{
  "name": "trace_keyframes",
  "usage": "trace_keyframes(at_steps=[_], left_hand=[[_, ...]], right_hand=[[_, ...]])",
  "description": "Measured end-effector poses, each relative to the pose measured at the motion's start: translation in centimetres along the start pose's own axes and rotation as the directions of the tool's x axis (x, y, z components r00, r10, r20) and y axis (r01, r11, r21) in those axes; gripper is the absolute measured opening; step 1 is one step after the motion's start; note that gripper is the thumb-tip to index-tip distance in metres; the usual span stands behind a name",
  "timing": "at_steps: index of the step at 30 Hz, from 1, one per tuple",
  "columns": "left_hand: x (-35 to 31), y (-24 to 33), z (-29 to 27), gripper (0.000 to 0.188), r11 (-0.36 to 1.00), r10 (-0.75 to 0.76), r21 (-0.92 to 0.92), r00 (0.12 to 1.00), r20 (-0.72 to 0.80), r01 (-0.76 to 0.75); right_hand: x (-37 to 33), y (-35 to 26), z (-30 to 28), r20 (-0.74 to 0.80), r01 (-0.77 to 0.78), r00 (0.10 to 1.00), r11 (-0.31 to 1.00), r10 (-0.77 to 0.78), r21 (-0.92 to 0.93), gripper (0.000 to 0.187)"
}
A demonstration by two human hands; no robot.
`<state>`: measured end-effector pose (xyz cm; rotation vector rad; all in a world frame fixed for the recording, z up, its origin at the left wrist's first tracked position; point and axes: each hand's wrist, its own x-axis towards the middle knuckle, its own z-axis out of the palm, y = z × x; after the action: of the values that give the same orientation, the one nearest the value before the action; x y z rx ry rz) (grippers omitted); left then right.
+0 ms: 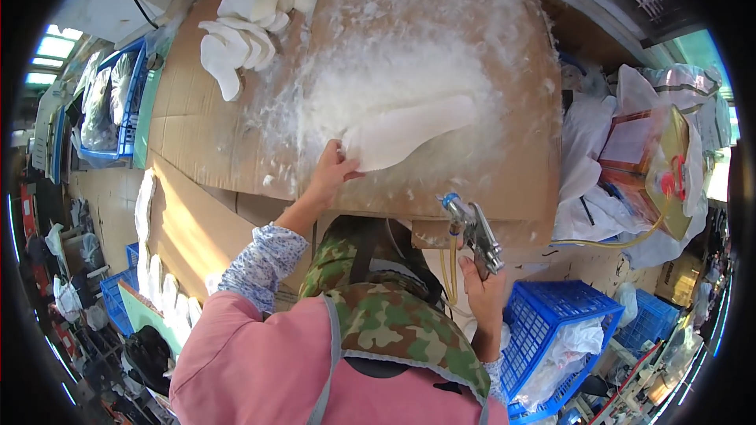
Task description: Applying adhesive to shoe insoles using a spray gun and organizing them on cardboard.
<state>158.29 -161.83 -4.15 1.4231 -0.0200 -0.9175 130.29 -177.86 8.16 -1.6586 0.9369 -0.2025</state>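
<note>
My left hand (pixel 331 171) pinches the near left end of a white insole (pixel 413 132), thumb on one side and fingers on the other. The insole lies slantwise over a cardboard sheet (pixel 201 138) coated with white fluffy residue (pixel 394 71). In my right hand (pixel 483 293), beside the cardboard's near edge, is a metal spray gun (pixel 477 236) with a blue-ringed nozzle tilted up and to the left. From the gun hangs a yellowish hose (pixel 453 271). More white insoles (pixel 236 47) lie overlapped in piles at the far left of the cardboard.
Right of the work surface stands a yellowish container (pixel 673 189) with a hose, among white plastic sheeting (pixel 583 181). A blue crate (pixel 551 330) sits close to my right forearm. White pieces (pixel 146 220) line a lower board at left; another blue crate (pixel 130 110) holds bagged items.
</note>
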Motion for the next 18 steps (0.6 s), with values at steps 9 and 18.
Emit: trace_keyframes(at_steps=[9,18], left_hand=[[-1.7,-0.5,-0.5,0.037,0.870,0.235,0.476,0.956,-0.174,-0.127],[-0.2,2.1,4.6,0.031,0.186,0.666,0.788,0.665,0.338,-0.586]], right_hand=[[3.1,-2.6,3.7,0.109,0.060,0.993,0.989,-0.046,-0.135,0.020],[4.7,-2.6,3.5,-0.157,0.014,0.987,0.991,-0.035,-0.130,0.020]])
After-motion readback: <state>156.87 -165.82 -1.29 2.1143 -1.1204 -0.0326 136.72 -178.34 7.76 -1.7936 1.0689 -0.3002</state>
